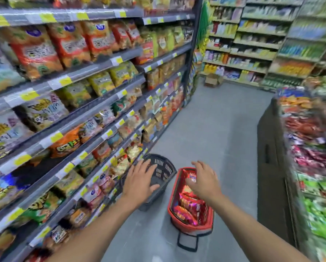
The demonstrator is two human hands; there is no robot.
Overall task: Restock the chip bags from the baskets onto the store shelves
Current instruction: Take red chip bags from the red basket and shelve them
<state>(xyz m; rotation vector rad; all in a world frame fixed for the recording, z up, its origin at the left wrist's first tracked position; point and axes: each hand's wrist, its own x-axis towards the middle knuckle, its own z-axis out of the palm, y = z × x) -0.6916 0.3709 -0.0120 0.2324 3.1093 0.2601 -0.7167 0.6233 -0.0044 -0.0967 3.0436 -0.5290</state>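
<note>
A red basket (191, 226) stands on the grey floor, filled with red and pink chip bags (189, 208). Beside it on the left, against the shelf base, stands a dark grey basket (163, 170); its inside is hidden. My left hand (139, 181) hovers over the dark basket with fingers spread, holding nothing. My right hand (204, 181) hangs above the far end of the red basket, fingers loosely spread and empty. The store shelves (94, 108) on the left carry rows of snack bags.
The aisle floor (215, 129) runs ahead to a cardboard box (212, 79) by the far shelves. A dark display cabinet (269, 167) with snack packs on top stands at the right. The picture is blurred by motion.
</note>
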